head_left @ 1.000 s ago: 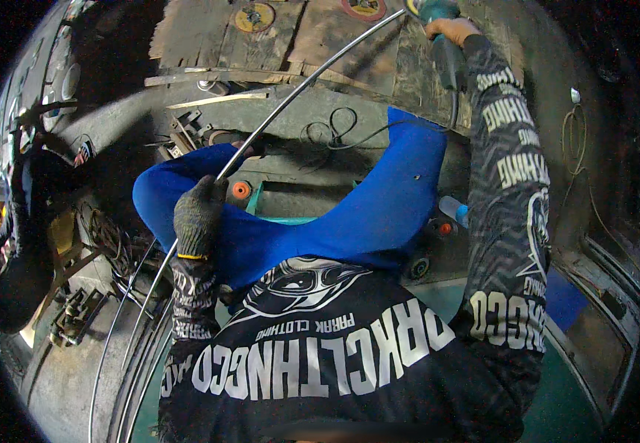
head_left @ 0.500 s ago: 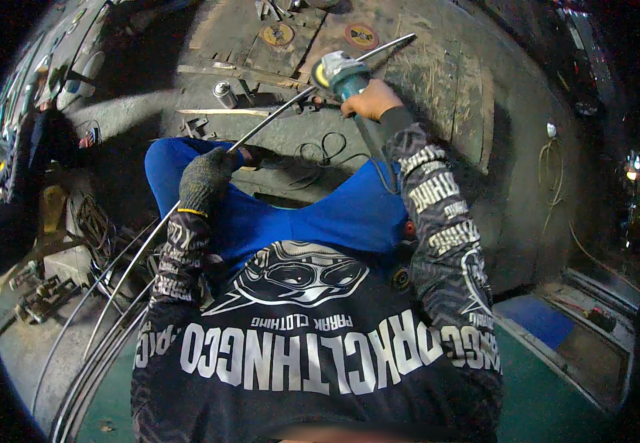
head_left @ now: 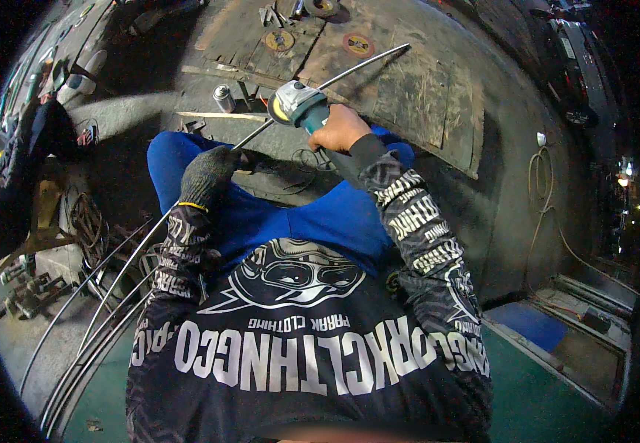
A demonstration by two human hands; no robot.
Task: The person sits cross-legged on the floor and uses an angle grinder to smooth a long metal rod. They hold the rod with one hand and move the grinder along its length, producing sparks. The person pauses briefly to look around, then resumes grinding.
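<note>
My left hand [head_left: 209, 177], in a grey knit glove with a yellow cuff edge, is closed round a long thin metal rod [head_left: 368, 65]. The rod slants from the lower left, past my left forearm, up to the far right. My right hand [head_left: 340, 130] is bare and wraps the teal body of an angle grinder [head_left: 301, 102]. Its grey metal head and yellowish disc [head_left: 278, 111] lie against or just over the rod, a short way beyond my left hand; whether they touch I cannot tell.
A wooden board [head_left: 430, 96] lies ahead with two round discs on it, one yellowish [head_left: 279, 40] and one red [head_left: 358, 46]. A spray can [head_left: 224, 98] stands left of the rod. More rods [head_left: 94, 362] lie at lower left. Another person's leg [head_left: 50, 136] is at far left.
My right hand has brought the grinder down the rod, toward the left and nearer my left hand. The left hand keeps its hold, nearly in place.
</note>
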